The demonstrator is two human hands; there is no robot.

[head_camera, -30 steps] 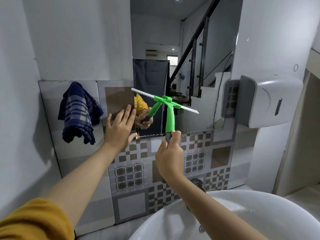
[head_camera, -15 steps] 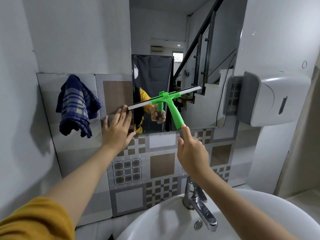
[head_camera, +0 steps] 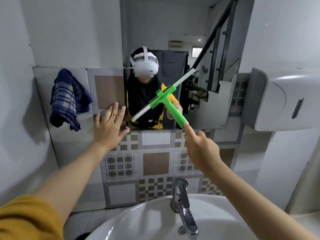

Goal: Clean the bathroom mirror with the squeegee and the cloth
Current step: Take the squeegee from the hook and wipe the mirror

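Squeegee [head_camera: 164, 99]: green plastic, T-shaped, blade against the lower part of the bathroom mirror [head_camera: 204, 108]. Blade's long axis runs on a steep diagonal, low end down-left near the mirror's bottom edge, high end up-right toward the reflected stair rail. Handle slopes down-right from the blade's middle into the right hand [head_camera: 200, 148].

Right hand: grip closed on the very end of the handle, index finger laid straight along it and pointing up the shaft; remaining fingers curled under, so the exact wrap cannot be seen. The blade lies up and to the left of this grip.

Left hand [head_camera: 109, 127]: open, fingers spread, holding nothing; palm appears flat on the tiled wall [head_camera: 155, 163] just left of the mirror's lower left corner, level with the right grip and well to its left. Blade's low end is nearer this hand than the right.

Cloth [head_camera: 67, 99]: blue checked, hanging on the wall farther left again, beyond the left hand, touched by neither hand. Left hand is clearly the nearer one to it.

Below both grips: white basin [head_camera: 138, 220] with chrome tap [head_camera: 181, 201]. Right of the mirror: a white wall dispenser [head_camera: 280, 99].

Judgement: squeegee pass in progress; cloth wipe not begun. Next stroke turns on levelling or dragging that tilted blade across the glass.
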